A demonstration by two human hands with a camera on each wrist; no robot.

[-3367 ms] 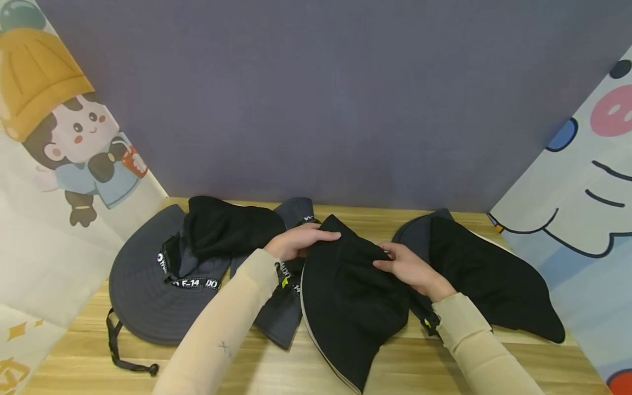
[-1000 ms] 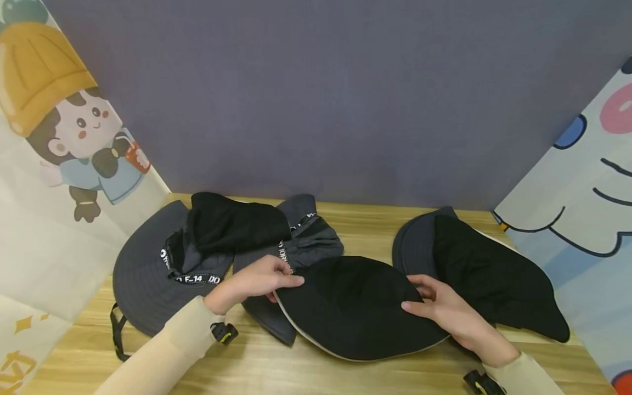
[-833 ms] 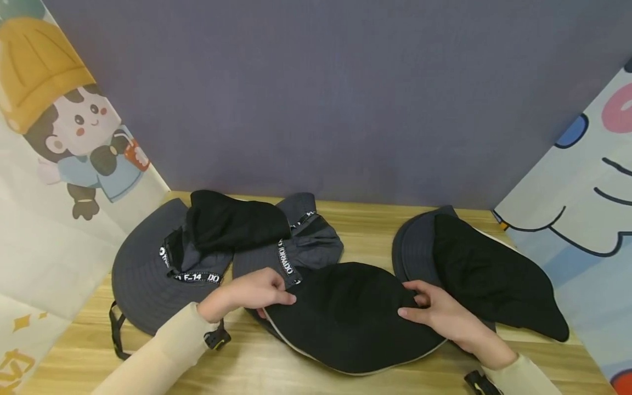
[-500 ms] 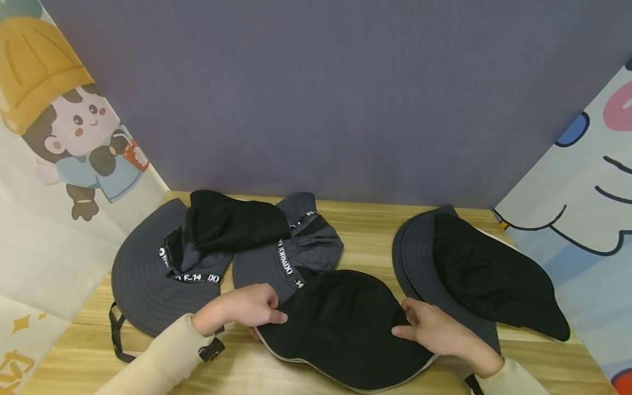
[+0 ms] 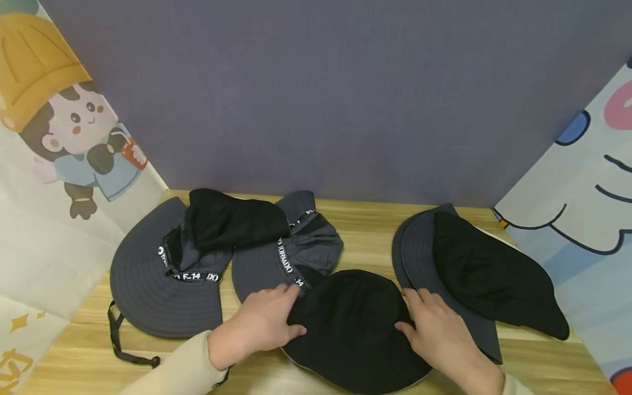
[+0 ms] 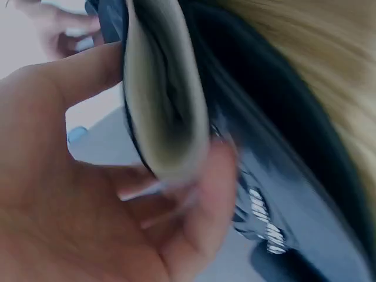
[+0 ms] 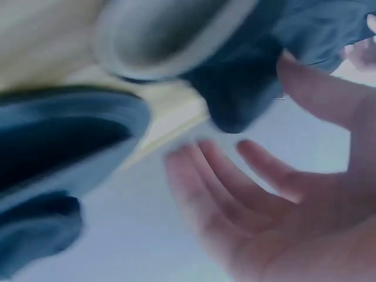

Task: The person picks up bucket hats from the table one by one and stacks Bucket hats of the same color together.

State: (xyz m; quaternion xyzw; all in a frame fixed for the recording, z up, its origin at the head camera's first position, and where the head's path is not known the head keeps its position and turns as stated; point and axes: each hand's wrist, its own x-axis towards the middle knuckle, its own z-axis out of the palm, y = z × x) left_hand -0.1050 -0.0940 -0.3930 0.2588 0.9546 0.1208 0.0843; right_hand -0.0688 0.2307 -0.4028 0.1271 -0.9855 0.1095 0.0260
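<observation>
A black bucket hat (image 5: 355, 334) with a pale lining lies crown-up at the near middle of the table in the head view. My left hand (image 5: 261, 321) is at its left side, thumb on the cloth. In the left wrist view its thumb and index finger sit either side of the folded pale-lined brim (image 6: 167, 117). At the hat's right side, my right hand (image 5: 439, 332) has its thumb against the cloth. The right wrist view shows that hand's other fingers (image 7: 217, 194) loosely bent and apart from the hat.
A dark grey wide-brimmed hat (image 5: 153, 285) with a cord (image 5: 116, 340) lies at left. Beside it is another grey hat (image 5: 316, 247) with a lettered band. A grey-brimmed hat with a black flap (image 5: 494, 274) lies at right. A grey panel (image 5: 316, 99) stands behind.
The black hat has turned and spread out, coming nearer the table's front. My right fingers have loosened from its edge; the left hand has shifted along its side. The other hats stay put.
</observation>
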